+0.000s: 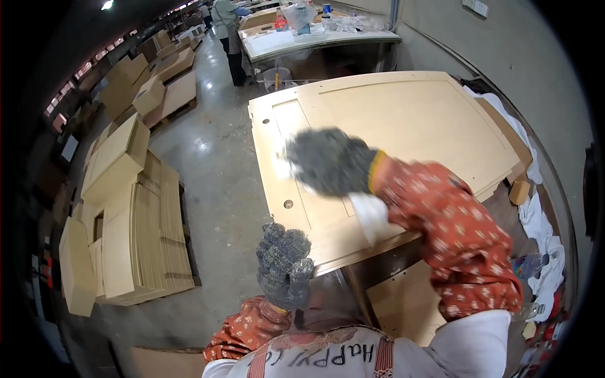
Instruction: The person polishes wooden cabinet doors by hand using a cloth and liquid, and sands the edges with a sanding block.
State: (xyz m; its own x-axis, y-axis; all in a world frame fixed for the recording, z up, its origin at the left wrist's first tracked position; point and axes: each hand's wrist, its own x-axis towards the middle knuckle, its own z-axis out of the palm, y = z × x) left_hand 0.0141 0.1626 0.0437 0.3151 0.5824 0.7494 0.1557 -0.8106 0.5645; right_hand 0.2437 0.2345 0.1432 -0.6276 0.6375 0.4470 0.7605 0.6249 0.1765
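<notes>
My right hand [331, 162], in a dark grey knitted glove with a yellow cuff, is over the left part of a pale wood-coloured panel [403, 120]. Motion smears its fingers. A white cloth [370, 217] shows under that hand and wrist, lying against the panel. The panel has shallow recessed outlines and two round holes near its left edge, and it tops a stack of similar sheets. My left hand [283, 264], gloved alike, is beside the panel's near left corner with its fingers curled. Whether anything is inside them is hidden.
Stacked boards [145, 233] stand on the floor at left, with more boards [167, 94] behind. A cluttered worktable [321, 41] is at the back, a person [227, 38] beside it. White fabric [539, 227] and plastic bottles [529, 264] lie along the right wall.
</notes>
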